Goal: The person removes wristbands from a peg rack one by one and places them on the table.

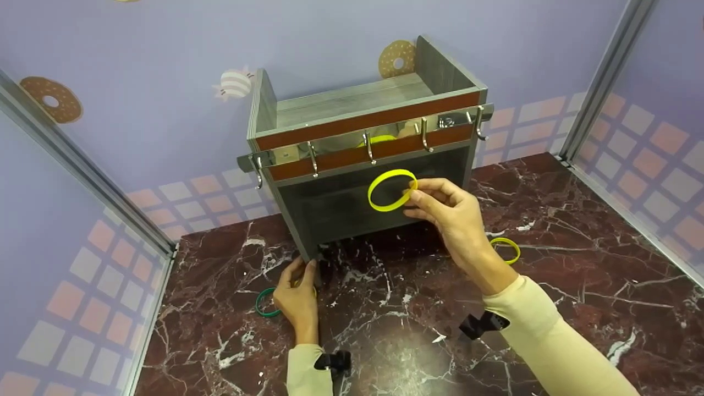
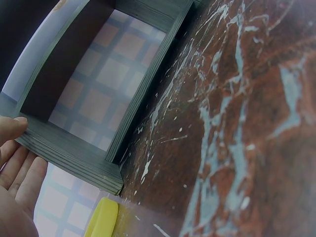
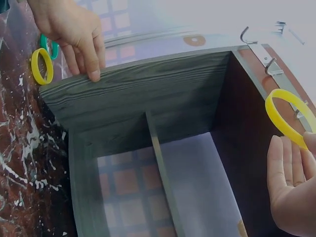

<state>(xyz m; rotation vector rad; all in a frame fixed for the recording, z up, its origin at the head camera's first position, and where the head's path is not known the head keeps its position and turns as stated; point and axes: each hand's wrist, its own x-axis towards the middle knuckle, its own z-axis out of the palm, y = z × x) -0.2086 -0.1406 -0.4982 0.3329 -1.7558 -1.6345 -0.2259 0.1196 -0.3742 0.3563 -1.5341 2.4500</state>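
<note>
My right hand (image 1: 454,220) pinches a yellow wristband (image 1: 391,172) between thumb and fingertips. It holds the ring in the air before a grey wooden shelf unit (image 1: 294,225), a little below the middle hook (image 1: 370,148). The left hand (image 1: 297,300) grips the lower part of the unit's left side panel, thumb on one face and fingers on the other, as the left wrist view shows. Close to that hand lies a green wristband (image 1: 266,314). Beside it is another yellow wristband (image 3: 34,66), mostly hidden by the hand in the head view.
A metal strip (image 1: 330,144) with several hooks runs along the unit's front; no hook bears a band. One more yellow wristband (image 1: 518,252) lies right of the unit on the dark red marbled tabletop (image 1: 385,330). Patterned panels (image 1: 137,137) stand behind and at both sides.
</note>
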